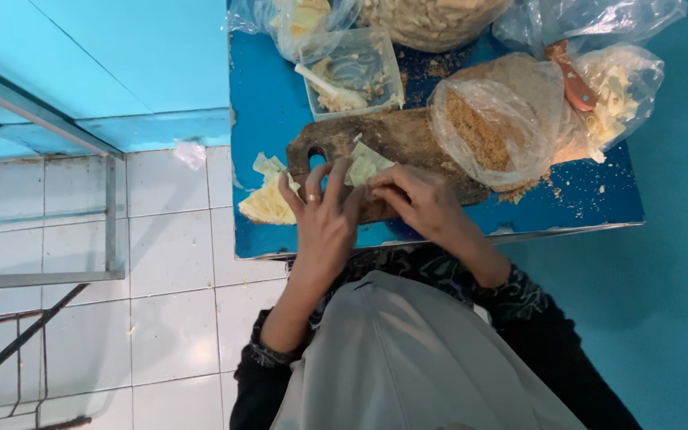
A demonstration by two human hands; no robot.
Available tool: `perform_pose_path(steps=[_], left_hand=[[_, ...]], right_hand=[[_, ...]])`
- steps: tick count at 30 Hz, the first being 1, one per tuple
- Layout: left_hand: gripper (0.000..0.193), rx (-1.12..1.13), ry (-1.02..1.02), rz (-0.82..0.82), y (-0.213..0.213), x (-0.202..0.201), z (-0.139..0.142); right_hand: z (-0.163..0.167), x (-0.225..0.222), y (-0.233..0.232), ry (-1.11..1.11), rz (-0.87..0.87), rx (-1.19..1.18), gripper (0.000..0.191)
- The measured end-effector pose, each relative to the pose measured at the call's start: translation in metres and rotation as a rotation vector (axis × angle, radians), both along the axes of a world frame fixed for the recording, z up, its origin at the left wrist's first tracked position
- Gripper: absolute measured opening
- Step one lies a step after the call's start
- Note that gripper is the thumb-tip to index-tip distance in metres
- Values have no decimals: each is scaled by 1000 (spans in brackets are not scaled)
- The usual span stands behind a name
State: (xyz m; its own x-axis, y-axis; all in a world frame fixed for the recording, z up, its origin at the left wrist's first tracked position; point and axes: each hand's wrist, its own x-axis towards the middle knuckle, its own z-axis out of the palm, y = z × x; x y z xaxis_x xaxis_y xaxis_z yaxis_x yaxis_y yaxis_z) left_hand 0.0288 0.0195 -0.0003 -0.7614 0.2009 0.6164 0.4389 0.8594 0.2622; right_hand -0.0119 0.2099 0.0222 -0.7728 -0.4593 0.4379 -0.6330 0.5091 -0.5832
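Two hands work at the centre of the frame over one dark wooden cutting board [408,143] that lies on a blue bench [268,103]. The left hand [324,211] has its fingers spread, the tips resting on one pale thin wrapper sheet [364,163] on the board; a ring sits on one finger. The right hand [420,199] is curled, its fingertips pinching the sheet's near edge.

At the left edge of the bench lies one stack of pale wrappers [268,199]. Above the board stands one clear plastic tub [352,72] with one white spoon [328,86] in it. To the right sits one clear bag of brown crumbs [487,127], and beside it one bag of pale pieces [619,91] with one brown-handled knife [571,80].
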Motion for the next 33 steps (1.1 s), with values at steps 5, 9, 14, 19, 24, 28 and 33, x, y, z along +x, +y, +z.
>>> perform_pose_path(steps=[5,9,14,19,24,28,33], left_hand=[[12,124,-88,-105,-8,-16,2],[14,160,-161,-190,-18,-14,8],[14,94,-121,-167,-14,-16,6],[12,188,-185,-113,-12,-25,-3],[20,332,-191,-26,-4,-25,-4],[14,384,-215,-68,-6,-28,3],[13,234,-147,-83,-9,-23,7]], right_hand=[[9,-8,10,89,195,125,28],[7,-24,7,189,208,160,18],[10,-38,10,-170,190,57,20],[11,-28,12,52,245,132,28],[4,-30,3,-31,161,66,12],[5,-41,1,-62,164,89,10],[11,-44,5,-65,133,69,12]])
